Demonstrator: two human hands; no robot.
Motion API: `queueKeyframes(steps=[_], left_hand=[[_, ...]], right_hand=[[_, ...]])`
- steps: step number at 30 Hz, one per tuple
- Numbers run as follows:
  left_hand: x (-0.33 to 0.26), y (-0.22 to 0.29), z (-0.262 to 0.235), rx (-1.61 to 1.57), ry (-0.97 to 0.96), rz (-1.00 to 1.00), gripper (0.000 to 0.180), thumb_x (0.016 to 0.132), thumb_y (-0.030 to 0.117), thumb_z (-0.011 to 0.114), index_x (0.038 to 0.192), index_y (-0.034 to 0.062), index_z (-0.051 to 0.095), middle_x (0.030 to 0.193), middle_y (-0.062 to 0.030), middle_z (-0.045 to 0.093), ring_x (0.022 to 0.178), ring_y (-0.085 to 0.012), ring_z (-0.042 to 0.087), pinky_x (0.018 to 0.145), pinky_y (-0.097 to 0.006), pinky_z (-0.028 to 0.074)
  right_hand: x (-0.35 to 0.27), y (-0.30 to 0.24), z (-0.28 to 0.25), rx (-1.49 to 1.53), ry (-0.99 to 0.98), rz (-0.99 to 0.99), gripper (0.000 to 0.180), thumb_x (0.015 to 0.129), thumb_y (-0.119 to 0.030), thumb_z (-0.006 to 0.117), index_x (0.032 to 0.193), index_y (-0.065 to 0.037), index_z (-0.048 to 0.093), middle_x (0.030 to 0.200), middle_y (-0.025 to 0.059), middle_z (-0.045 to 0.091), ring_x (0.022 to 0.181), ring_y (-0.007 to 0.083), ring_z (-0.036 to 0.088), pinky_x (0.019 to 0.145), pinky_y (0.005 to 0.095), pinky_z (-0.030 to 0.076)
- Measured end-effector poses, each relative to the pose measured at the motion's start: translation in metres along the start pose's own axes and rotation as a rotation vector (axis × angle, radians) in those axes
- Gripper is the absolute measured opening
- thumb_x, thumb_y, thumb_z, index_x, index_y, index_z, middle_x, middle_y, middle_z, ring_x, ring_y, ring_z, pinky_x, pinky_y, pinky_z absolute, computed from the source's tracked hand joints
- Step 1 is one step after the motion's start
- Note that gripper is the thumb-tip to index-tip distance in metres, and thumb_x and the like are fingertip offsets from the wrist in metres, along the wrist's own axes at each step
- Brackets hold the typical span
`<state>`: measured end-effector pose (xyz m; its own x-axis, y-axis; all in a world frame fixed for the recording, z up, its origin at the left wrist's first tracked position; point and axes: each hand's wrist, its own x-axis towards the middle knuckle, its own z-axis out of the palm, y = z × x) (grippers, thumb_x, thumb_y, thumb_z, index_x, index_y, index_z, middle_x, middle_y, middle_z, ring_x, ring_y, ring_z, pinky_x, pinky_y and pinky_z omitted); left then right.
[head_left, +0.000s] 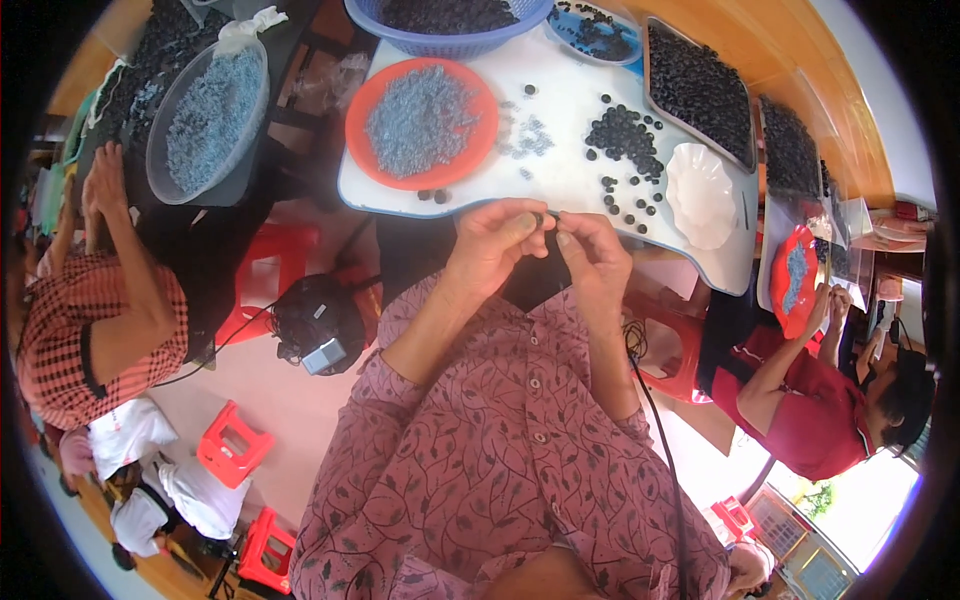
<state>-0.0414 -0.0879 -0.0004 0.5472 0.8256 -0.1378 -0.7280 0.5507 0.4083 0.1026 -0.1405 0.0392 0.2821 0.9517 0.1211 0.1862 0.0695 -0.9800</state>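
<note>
Your left hand [492, 240] and right hand [594, 252] meet fingertip to fingertip just below the near edge of the white board [570, 180]. Both are pinched narrow around a small dark part [548, 217] held between them; it sits at the very seam of the two hands, so neither hand is nearer than the other. The part is too small to tell its long axis, or whether it is one piece or two.

From that pinch, the supplies fan out ahead of you. The loose black beads [622, 135] lie at about 1 o'clock, on the board and closer to your right hand. The orange plate [362, 150] of grey pieces [420, 118] lies at about 11 o'clock, closer to your left hand. The white scalloped dish [700, 195] sits at 2 o'clock, near the board's right end. Two stray black beads rest on the board's near edge at 10 o'clock, just beside the plate.

Other people work at 9 o'clock and 3 o'clock, well apart from your hands.
</note>
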Motion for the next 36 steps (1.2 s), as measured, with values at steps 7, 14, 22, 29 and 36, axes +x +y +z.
queueKeyframes(steps=[7,14,22,29,36], left_hand=[[-0.002,-0.005,0.007,0.302,0.044,0.095,0.021,0.082,-0.002,0.07,0.102,-0.0039,0.065,0.088,-0.0103,0.068,0.068,-0.0127,0.062,0.062,-0.025,0.054],[-0.013,-0.002,0.031,0.51,0.044,0.196,0.029,0.08,-0.003,0.073,0.106,-0.0046,0.061,0.088,-0.009,0.066,0.07,-0.012,0.063,0.062,-0.023,0.053],[-0.023,-0.003,0.043,0.589,-0.006,0.274,0.031,0.08,-0.005,0.071,0.109,-0.0044,0.06,0.089,-0.0071,0.065,0.076,-0.0111,0.063,0.066,-0.024,0.053],[-0.028,-0.004,0.036,0.848,-0.05,0.236,0.027,0.083,-0.004,0.068,0.11,-0.0018,0.065,0.091,-0.0066,0.066,0.075,-0.01,0.061,0.068,-0.023,0.051],[-0.025,-0.005,0.031,0.679,-0.06,0.15,0.023,0.087,-0.002,0.064,0.11,-0.0022,0.065,0.087,-0.0063,0.066,0.071,-0.0098,0.061,0.065,-0.022,0.051]], right_hand=[[0.0,-0.013,0.001,-0.077,-0.056,-0.17,0.017,0.087,0.003,0.063,0.103,-0.001,0.065,0.096,0.0047,0.059,0.085,0.0111,0.057,0.076,0.0222,0.046],[-0.008,-0.016,-0.002,0.004,-0.021,-0.161,0.018,0.088,0.006,0.061,0.104,0.0,0.066,0.097,0.0054,0.059,0.085,0.0114,0.057,0.075,0.022,0.046],[-0.017,-0.021,-0.006,-0.024,-0.042,-0.189,0.016,0.09,0.005,0.058,0.104,0.0,0.064,0.097,0.0058,0.057,0.084,0.0116,0.057,0.074,0.0222,0.046],[-0.025,-0.02,-0.008,-0.04,0.013,-0.19,0.005,0.09,0.001,0.059,0.095,0.001,0.059,0.09,0.0063,0.056,0.079,0.0119,0.055,0.071,0.0235,0.046],[-0.029,-0.009,-0.007,0.044,0.055,-0.109,0.004,0.089,0.001,0.06,0.093,0.001,0.061,0.09,0.0042,0.057,0.078,0.01,0.053,0.069,0.0233,0.045]])
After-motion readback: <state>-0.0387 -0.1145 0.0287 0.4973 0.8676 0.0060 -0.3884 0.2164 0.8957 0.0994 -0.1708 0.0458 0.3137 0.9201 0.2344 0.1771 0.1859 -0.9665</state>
